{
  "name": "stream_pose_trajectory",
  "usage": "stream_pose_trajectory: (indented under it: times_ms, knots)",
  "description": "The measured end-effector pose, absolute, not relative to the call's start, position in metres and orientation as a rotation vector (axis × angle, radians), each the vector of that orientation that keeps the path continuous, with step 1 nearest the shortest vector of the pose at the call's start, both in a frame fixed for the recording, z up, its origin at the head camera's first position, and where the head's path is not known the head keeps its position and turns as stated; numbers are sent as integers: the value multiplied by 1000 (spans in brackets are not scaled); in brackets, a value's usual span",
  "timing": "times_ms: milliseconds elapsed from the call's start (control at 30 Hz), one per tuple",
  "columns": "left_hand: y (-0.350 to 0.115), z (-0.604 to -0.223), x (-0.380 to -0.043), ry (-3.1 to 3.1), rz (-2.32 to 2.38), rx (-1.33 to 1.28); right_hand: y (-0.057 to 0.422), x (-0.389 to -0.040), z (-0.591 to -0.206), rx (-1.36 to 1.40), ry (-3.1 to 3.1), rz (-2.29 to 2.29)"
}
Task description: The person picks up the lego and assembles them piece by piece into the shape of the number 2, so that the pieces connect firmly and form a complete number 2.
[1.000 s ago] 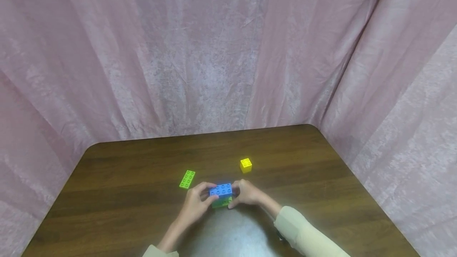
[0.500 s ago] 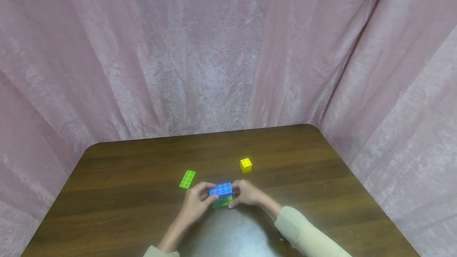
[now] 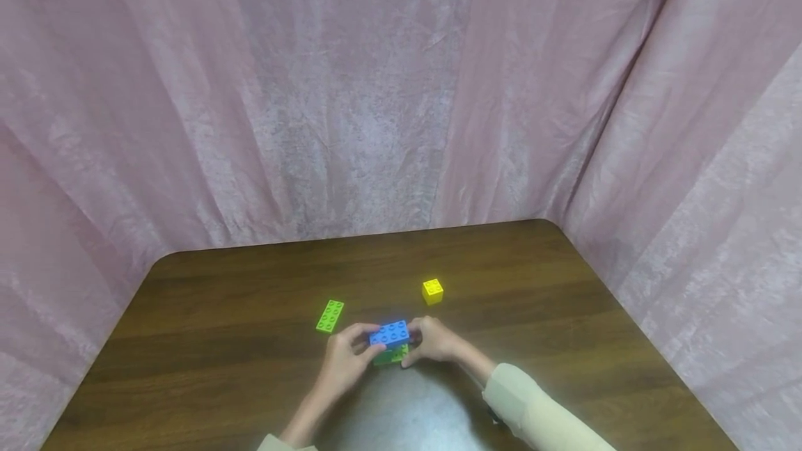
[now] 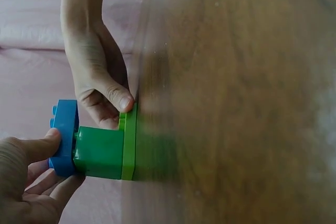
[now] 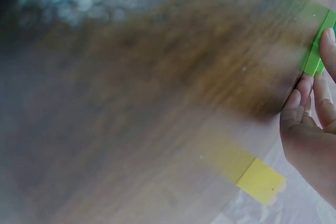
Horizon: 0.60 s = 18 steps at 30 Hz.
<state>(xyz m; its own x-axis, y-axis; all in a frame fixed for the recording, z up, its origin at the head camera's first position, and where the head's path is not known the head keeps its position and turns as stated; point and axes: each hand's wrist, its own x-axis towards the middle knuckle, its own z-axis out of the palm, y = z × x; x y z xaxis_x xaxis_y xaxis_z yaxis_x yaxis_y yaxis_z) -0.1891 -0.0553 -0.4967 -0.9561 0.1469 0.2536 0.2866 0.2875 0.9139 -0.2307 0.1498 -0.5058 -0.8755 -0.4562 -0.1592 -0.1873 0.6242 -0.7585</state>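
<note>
My left hand point(image 3: 341, 359) pinches a blue eight-stud building brick point(image 3: 390, 334) between thumb and fingers. In the left wrist view, the blue brick sits at the top of a dark green brick point(image 4: 100, 153), slightly askew, with a green stud showing at the joint. That green brick stands on a light green plate point(image 4: 129, 148), low over the table. From the other side, my right hand point(image 3: 435, 339) grips the plate's end with its thumb on top. The right wrist view catches only the end of the plate point(image 5: 314, 59) beside the fingers.
On the brown wooden table point(image 3: 250, 284), a loose light green plate point(image 3: 330, 315) lies to the left, beyond my left hand. A yellow four-stud brick point(image 3: 432, 291) stands behind my right hand. Pink curtains point(image 3: 376, 103) hang around the table's far edges.
</note>
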Motion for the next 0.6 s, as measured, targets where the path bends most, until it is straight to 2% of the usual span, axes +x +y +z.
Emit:
stream_pose_trajectory:
  times_ms: [600]
  knots:
    - [-53, -495, -192, -2495, -1610, -573, 149, -229, -504, -495, 2497, -1162]
